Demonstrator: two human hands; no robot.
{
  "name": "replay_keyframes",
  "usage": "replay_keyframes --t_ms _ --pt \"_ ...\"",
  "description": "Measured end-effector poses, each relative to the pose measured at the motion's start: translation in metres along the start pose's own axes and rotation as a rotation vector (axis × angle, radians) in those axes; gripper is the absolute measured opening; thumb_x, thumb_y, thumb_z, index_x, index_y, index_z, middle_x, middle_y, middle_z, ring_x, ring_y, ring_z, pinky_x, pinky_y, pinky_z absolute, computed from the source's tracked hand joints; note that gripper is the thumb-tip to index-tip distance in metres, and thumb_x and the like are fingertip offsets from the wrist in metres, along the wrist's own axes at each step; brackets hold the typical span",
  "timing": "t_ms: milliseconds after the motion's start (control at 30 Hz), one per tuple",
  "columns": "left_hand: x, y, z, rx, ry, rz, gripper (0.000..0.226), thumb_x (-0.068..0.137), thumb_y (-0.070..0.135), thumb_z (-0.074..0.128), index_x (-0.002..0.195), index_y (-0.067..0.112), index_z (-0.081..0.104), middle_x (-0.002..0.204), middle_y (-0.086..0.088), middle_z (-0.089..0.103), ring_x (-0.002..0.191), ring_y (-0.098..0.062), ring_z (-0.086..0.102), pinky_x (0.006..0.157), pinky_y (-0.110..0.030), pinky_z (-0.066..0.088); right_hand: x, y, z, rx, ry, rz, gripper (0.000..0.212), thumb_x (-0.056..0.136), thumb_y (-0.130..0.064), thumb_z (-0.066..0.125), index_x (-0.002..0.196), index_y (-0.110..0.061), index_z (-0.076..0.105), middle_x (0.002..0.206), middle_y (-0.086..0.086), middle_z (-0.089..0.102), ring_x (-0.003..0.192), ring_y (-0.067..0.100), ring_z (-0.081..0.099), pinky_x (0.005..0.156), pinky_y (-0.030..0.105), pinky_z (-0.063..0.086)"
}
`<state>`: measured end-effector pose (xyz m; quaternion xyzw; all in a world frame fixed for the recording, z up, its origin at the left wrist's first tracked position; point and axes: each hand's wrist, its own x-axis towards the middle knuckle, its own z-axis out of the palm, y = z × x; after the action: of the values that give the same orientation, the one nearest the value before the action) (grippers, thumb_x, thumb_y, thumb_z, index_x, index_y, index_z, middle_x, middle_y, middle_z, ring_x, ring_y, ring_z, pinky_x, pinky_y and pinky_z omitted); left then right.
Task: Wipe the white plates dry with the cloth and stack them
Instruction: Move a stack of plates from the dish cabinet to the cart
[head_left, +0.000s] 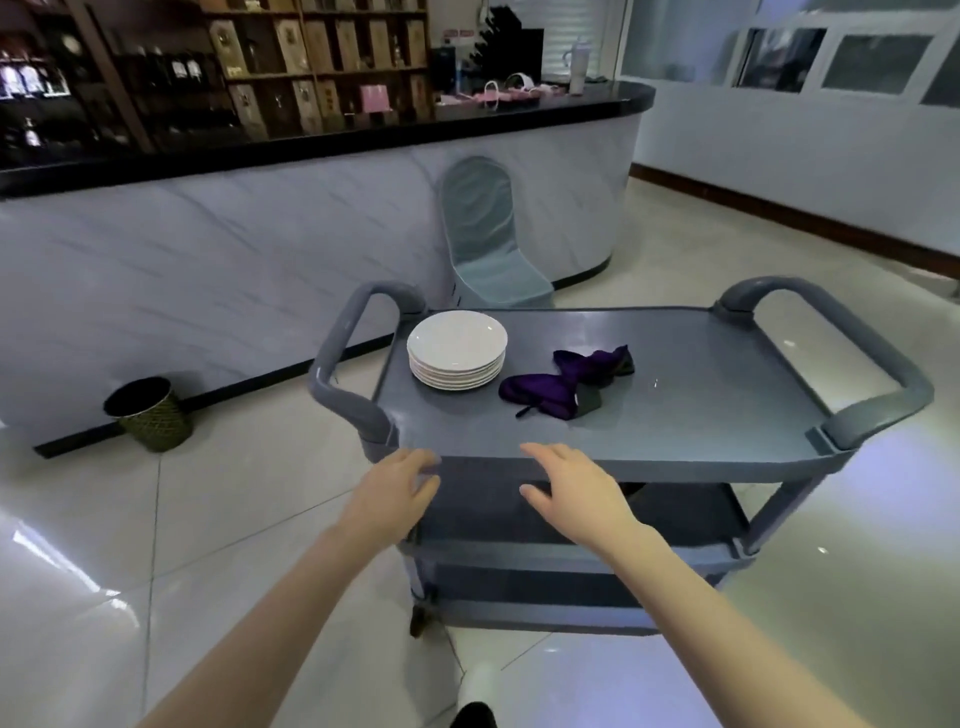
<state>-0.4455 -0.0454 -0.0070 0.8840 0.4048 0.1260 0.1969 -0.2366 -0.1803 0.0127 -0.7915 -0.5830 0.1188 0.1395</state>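
Plates (456, 340): one stack, white, round, shallow and glossy, at the far left of the grey cart (701, 415) top shelf. Judged rigid, brittle, and slick if wet; the whole stack is heavy, a single plate light. Best lifted one at a time by the rim, thumb on top. Cloth (550, 395): purple, crumpled, just right of the stack and apart from it; soft and limp, can be grabbed anywhere. Left hand (389, 491) and right hand (576, 493) hover at the cart's near edge, fingers loosely spread, holding nothing.
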Motion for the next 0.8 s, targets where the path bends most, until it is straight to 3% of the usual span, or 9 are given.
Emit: replay_keyframes --t_ms 133,300,467,533,600,667,767,800 --pt "0.107 -0.033 0.017 -0.118 -0.027 -0.027 0.045 0.100 0.034 0.050 0.143 0.020 0.045 0.142 0.000 0.045 0.128 -0.021 0.046 0.105 -0.030 0.038 0.104 0.021 0.008 0.125 0.012 0.007 0.064 0.099 -0.039 0.055 0.155 -0.029 0.026 0.156 -0.004 0.033 0.140 0.018 0.034 0.108 0.032 0.037" --pt "0.228 -0.079 0.030 -0.256 0.017 -0.108 0.053 0.096 0.033 0.059 0.144 0.021 0.041 0.145 -0.003 0.039 0.135 -0.022 0.036 0.114 -0.033 0.030 0.234 0.041 0.024 0.239 -0.060 0.088 0.069 0.098 -0.043 0.057 0.156 -0.032 0.024 0.161 0.002 0.026 0.144 0.022 0.029 0.114 0.035 0.032" --pt "0.321 -0.120 0.041 -0.395 -0.017 -0.323 0.062 0.093 0.035 0.062 0.148 0.029 0.035 0.156 -0.007 0.024 0.143 -0.026 0.025 0.116 -0.040 0.023 0.332 0.063 0.043 0.406 -0.091 0.197 0.070 0.097 -0.044 0.058 0.156 -0.040 0.020 0.161 0.008 0.023 0.149 0.024 0.024 0.119 0.040 0.029" --pt "0.343 -0.136 0.048 -0.462 -0.081 -0.359 0.063 0.096 0.036 0.058 0.152 0.034 0.028 0.158 -0.005 0.021 0.146 -0.026 0.021 0.118 -0.044 0.021 0.362 0.070 0.049 0.497 -0.132 0.228 0.074 0.098 -0.041 0.058 0.157 -0.040 0.014 0.159 0.008 0.026 0.145 0.024 0.029 0.117 0.040 0.032" --pt "0.358 -0.153 0.053 -0.525 -0.146 -0.339 0.061 0.100 0.036 0.052 0.153 0.041 0.022 0.156 -0.002 0.029 0.142 -0.024 0.030 0.118 -0.046 0.026 0.386 0.076 0.055 0.610 -0.150 0.235 0.075 0.099 -0.032 0.059 0.158 -0.035 0.012 0.151 0.000 0.038 0.135 0.018 0.041 0.107 0.021 0.040" --pt "0.365 -0.165 0.057 -0.551 -0.205 -0.310 0.060 0.100 0.037 0.050 0.149 0.052 0.019 0.150 0.003 0.036 0.135 -0.019 0.038 0.115 -0.044 0.031 0.400 0.080 0.061 0.691 -0.174 0.268 0.074 0.099 -0.027 0.059 0.158 -0.035 0.014 0.142 -0.012 0.043 0.125 0.009 0.046 0.090 0.003 0.039" --pt "0.370 -0.177 0.059 -0.575 -0.248 -0.315 0.064 0.094 0.045 0.057 0.140 0.068 0.019 0.139 0.009 0.041 0.126 -0.009 0.041 0.109 -0.035 0.035 0.410 0.084 0.070 0.777 -0.191 0.320 0.071 0.097 -0.020 0.062 0.155 -0.037 0.025 0.141 -0.011 0.045 0.123 0.008 0.049 0.097 0.016 0.041" --pt "0.371 -0.178 0.059 -0.580 -0.248 -0.318 0.065 0.090 0.050 0.058 0.138 0.070 0.020 0.135 0.011 0.042 0.123 -0.005 0.042 0.107 -0.032 0.036 0.412 0.086 0.073 0.825 -0.184 0.334 0.069 0.096 -0.014 0.063 0.151 -0.038 0.030 0.140 -0.011 0.046 0.120 0.002 0.052 0.095 0.015 0.043"
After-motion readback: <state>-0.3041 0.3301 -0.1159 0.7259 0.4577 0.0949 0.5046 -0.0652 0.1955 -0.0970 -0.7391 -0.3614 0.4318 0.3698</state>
